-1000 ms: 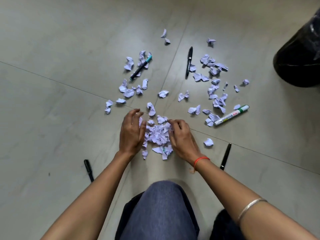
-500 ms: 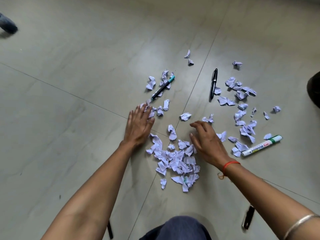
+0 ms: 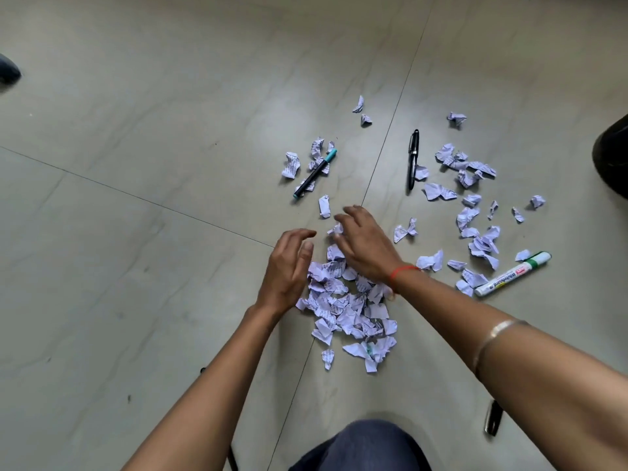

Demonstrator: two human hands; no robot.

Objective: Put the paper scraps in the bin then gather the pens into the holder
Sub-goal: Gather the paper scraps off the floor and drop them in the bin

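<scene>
The left hand [image 3: 289,266] stands on edge on the floor [image 3: 136,164], palm turned inward and fingers loosely curved with nothing in them. It seems to act as a wall against the left side of the heap of paper scraps [image 3: 350,311], so that the pieces bunch up rather than slide away. Beyond it lies a teal-capped pen [image 3: 314,173] among a few scraps, left alone, probably because the paper comes first in the task. The right hand [image 3: 365,246] hovers over the far end of the heap, apart from the left, its fingers spread and bent like a rake and clamped on nothing. That pose suits dragging outlying pieces in towards the pile. To its right a black pen [image 3: 413,158] lies on the tiles, then a wide scatter of loose scraps [image 3: 475,232] not yet gathered, with a whiteboard marker [image 3: 513,274] at their near edge. A second black pen [image 3: 492,423] shows partly beneath the right forearm. A dark rounded object [image 3: 611,164] at the right border may be the bin, but I cannot tell, and no holder is in view.
</scene>
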